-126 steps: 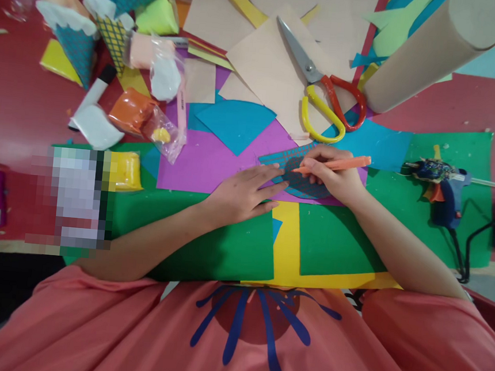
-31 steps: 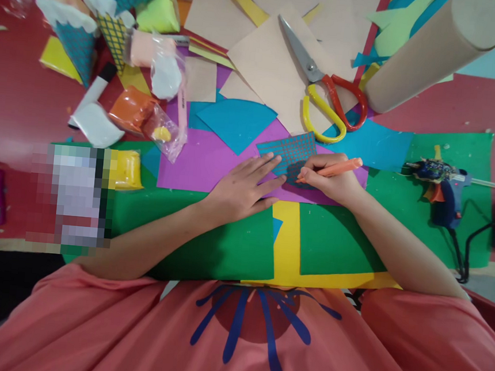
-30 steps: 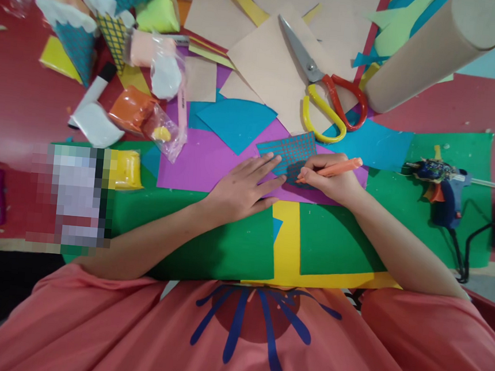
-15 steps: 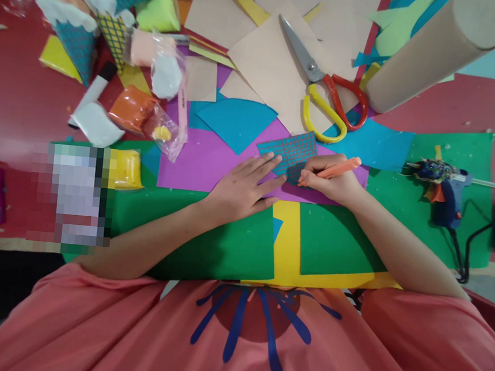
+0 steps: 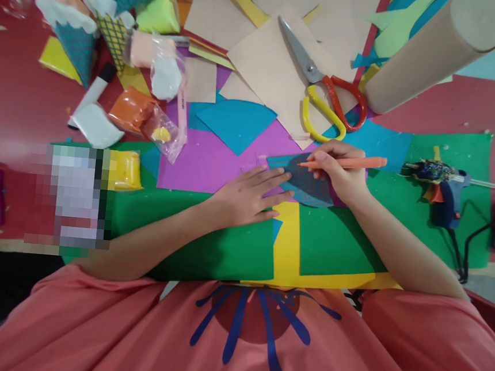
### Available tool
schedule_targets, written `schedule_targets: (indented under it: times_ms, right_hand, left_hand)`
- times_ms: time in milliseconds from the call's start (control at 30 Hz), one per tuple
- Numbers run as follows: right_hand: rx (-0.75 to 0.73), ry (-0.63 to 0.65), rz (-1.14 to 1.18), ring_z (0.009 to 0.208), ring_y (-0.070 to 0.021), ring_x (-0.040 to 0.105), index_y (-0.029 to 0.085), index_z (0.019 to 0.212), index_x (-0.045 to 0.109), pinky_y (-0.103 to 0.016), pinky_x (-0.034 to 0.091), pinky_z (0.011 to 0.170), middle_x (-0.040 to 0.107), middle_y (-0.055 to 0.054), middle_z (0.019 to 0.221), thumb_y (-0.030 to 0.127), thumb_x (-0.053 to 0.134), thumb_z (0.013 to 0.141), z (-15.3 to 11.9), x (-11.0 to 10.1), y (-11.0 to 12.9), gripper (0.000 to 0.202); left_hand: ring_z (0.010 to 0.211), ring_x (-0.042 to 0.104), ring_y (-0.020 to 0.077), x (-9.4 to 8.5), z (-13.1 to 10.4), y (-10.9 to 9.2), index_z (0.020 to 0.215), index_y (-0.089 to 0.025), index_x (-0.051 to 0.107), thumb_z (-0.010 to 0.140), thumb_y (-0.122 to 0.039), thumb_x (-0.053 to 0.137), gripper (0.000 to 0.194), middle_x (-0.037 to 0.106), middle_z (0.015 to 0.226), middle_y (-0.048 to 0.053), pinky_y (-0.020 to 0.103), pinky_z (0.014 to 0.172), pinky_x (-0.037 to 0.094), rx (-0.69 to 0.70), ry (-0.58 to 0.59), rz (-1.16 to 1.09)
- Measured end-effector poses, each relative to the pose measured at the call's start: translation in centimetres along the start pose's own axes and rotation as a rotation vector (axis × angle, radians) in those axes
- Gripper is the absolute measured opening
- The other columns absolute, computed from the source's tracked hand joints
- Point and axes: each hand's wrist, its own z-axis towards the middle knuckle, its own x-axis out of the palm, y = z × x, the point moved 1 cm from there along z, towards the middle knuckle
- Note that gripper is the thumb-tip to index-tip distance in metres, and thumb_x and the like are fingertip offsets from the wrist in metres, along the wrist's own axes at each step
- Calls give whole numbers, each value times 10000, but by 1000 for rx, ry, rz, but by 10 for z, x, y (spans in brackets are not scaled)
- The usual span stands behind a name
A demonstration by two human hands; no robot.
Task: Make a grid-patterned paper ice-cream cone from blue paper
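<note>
A blue paper piece (image 5: pixel 311 182) with a grid of reddish lines lies on a purple sheet (image 5: pixel 214 165), its lower edge rounded. My left hand (image 5: pixel 255 195) rests flat with fingers spread, the fingertips on the left side of this piece. Pinched in my right hand (image 5: pixel 339 170) is an orange felt-tip pen (image 5: pixel 364 162), its tip over the upper part of the gridded paper. Above my left hand lies a plain blue fan-shaped paper (image 5: pixel 238 121). Scissors (image 5: pixel 321 82) with one yellow and one red handle lie just beyond my right hand.
At right are a glue gun (image 5: pixel 448 191) on a green sheet (image 5: pixel 480 148) and a thick cardboard roll (image 5: pixel 436 52). Upper left holds several paper cones (image 5: pixel 76 40), packets of orange clay (image 5: pixel 133 109) and white clay (image 5: pixel 97 123), and a marker (image 5: pixel 93 94). Beige sheets (image 5: pixel 258 59) cover the back.
The gridded paper has turned and shifted toward me, rounded edge now low. My right hand has moved slightly up and right, the pen lying flatter. My left hand has slid a little right.
</note>
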Motion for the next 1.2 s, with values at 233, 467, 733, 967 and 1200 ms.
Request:
schedule_targets:
  times_ms: [233, 467, 733, 967, 1200]
  right_hand:
    - [-82, 59, -159, 510, -61, 544, 163, 732, 656, -206, 424, 490, 625, 16, 617, 388, 642, 866, -1, 3, -2, 262]
    - [-65, 70, -188, 499, -69, 537, 160, 729, 650, -216, 416, 471, 631, 7, 617, 386, 631, 869, 0, 4, -2, 267]
    - [-69, 60, -189, 471, -59, 508, 158, 708, 639, -212, 398, 462, 612, 19, 592, 330, 633, 859, 1, 5, -4, 229]
    - [-54, 65, -242, 495, -83, 513, 171, 671, 632, -241, 405, 498, 610, 12, 576, 286, 627, 840, 2, 4, -2, 204]
    - [-65, 89, -254, 498, -92, 503, 183, 611, 621, -252, 412, 520, 586, 18, 540, 302, 625, 833, 3, 3, -2, 252]
  left_hand:
    - [1364, 467, 255, 2, 1, -4, 1424, -205, 472, 974, -437, 485, 507, 506, 1462, 124, 425, 1125, 375, 77, 18, 18]
    - [1344, 476, 309, 2, 1, -1, 1366, -178, 537, 966, -426, 501, 472, 535, 1420, 151, 468, 1093, 412, 47, -13, -15]
    - [1314, 496, 334, 2, 2, 0, 1359, -163, 539, 966, -422, 498, 472, 545, 1396, 170, 500, 1056, 447, 65, -31, -35]
    - [1346, 470, 309, 1, 2, 0, 1386, -186, 514, 960, -397, 522, 475, 525, 1423, 159, 474, 1091, 420, 49, 7, -30]
    - [1370, 445, 298, 2, 2, 0, 1396, -205, 505, 956, -388, 534, 478, 517, 1435, 153, 478, 1101, 410, 23, 32, -75]
